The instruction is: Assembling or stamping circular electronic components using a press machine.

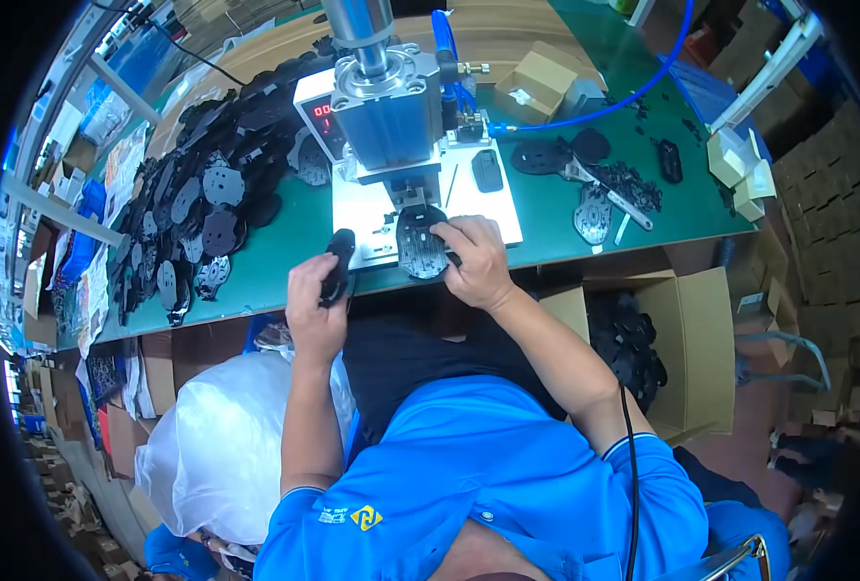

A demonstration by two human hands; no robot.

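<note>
My left hand is closed on a black plastic plate, held tilted at the left front corner of the press's white base. Under the head of the bench press lies another black plastic plate, rounded and slotted. The fingers of my right hand grip this plate by its right edge. A dark oblong part and a thin rod rest on the base to the right of the press head.
A big heap of black plates covers the green table on the left. Several loose black parts and a white-handled tool lie on the right. Below the table edge, an open carton holds black pieces, and a white plastic bag bulges at left.
</note>
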